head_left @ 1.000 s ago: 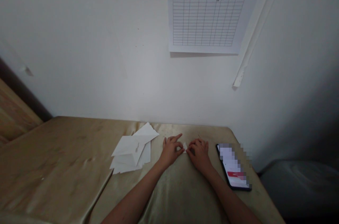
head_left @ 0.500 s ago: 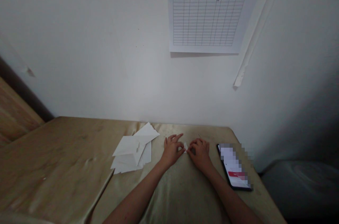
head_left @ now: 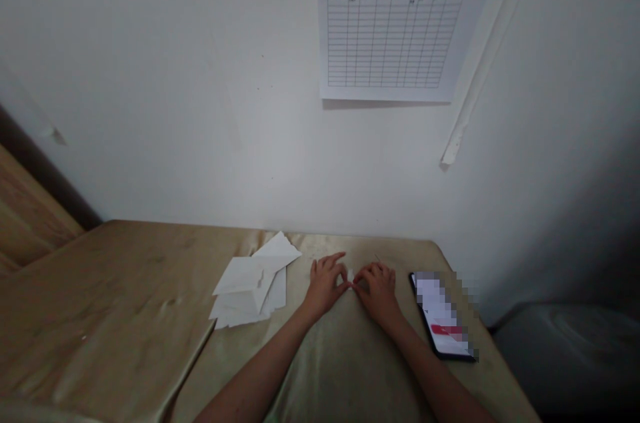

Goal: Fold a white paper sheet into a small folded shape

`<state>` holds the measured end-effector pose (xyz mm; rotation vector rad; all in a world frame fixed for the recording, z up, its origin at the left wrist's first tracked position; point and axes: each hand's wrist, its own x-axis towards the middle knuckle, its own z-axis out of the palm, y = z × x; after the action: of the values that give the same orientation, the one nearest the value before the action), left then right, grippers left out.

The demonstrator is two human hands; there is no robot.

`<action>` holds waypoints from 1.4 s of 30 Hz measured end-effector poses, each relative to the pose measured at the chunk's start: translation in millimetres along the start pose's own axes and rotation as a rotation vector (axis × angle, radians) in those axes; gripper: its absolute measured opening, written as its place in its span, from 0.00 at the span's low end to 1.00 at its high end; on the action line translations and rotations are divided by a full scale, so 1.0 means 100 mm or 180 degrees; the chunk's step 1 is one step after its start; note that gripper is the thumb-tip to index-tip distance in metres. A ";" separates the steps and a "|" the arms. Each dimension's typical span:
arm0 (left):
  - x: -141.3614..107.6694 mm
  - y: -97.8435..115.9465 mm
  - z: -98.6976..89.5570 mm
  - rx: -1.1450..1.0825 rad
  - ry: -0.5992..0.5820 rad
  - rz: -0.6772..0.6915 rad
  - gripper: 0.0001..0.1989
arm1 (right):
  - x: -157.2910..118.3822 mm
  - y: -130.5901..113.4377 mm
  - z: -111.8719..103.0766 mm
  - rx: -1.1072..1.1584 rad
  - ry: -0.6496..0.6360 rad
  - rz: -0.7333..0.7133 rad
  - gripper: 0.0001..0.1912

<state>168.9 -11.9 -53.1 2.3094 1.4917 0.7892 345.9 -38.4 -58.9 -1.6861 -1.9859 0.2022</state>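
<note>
A small white piece of paper [head_left: 351, 275] is pinched between my two hands, just above the tan padded surface. My left hand [head_left: 326, 284] holds its left side between thumb and forefinger, with the other fingers raised and spread. On its right side, my right hand [head_left: 377, 289] grips it with thumb and forefinger, the rest of its fingers curled. The fingertips of both hands nearly meet and cover much of the piece. Several loose white sheets [head_left: 243, 274] lie overlapping to the left of my left hand.
To the right of my right hand lies a phone [head_left: 437, 316] with its screen lit, partly pixelated. The padded surface [head_left: 125, 303] meets a white wall, where a printed table sheet [head_left: 390, 36] hangs. A wooden panel [head_left: 30, 209] stands at the far left.
The fingertips have come slightly closer together around the small paper, and less of it shows now. The loose sheets and phone have not moved.
</note>
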 end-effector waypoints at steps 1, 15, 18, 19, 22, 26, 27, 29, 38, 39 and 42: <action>0.00 -0.01 0.01 0.0012 0.0009 0.0026 0.06 | 0.00 -0.01 -0.01 0.0006 -0.0003 0.0004 0.07; 0.02 -0.02 -0.10 0.0267 -0.0317 -0.0148 0.04 | 0.00 -0.02 -0.02 0.0074 0.0101 0.0253 0.04; 0.01 -0.01 -0.13 0.0353 -0.0365 -0.0160 0.07 | -0.02 -0.03 -0.03 -0.0001 0.0099 0.0239 0.06; 0.00 0.00 -0.13 0.0388 -0.0362 -0.0156 0.08 | -0.03 -0.04 -0.04 -0.0028 0.0086 0.0223 0.07; -0.01 0.00 -0.12 0.0513 -0.0313 -0.0131 0.12 | -0.06 -0.06 -0.05 -0.0138 0.0058 0.0172 0.09; -0.02 -0.02 -0.09 0.0678 -0.0283 -0.0064 0.16 | -0.08 -0.08 -0.05 -0.0287 0.0012 0.0154 0.11; -0.02 -0.03 -0.08 0.0720 -0.0275 -0.0042 0.17 | -0.09 -0.09 -0.05 -0.0314 -0.0003 0.0169 0.12; -0.03 -0.04 -0.07 0.0806 -0.0265 0.0013 0.19 | -0.09 -0.09 -0.04 -0.0358 -0.0033 0.0196 0.14; -0.05 -0.07 -0.03 0.1113 -0.0252 0.0181 0.22 | -0.09 -0.05 0.03 -0.0521 -0.0013 0.0176 0.19; -0.06 -0.07 -0.02 0.1126 -0.0249 0.0176 0.22 | -0.09 -0.05 0.03 -0.0516 0.0017 0.0165 0.18; -0.06 -0.07 -0.01 0.1162 -0.0213 0.0126 0.24 | -0.08 -0.04 0.02 -0.0395 0.0174 0.0165 0.16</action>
<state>161.8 -14.4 -57.7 2.6007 1.6810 0.4727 342.3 -46.3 -60.7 -1.8022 -1.9514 0.0517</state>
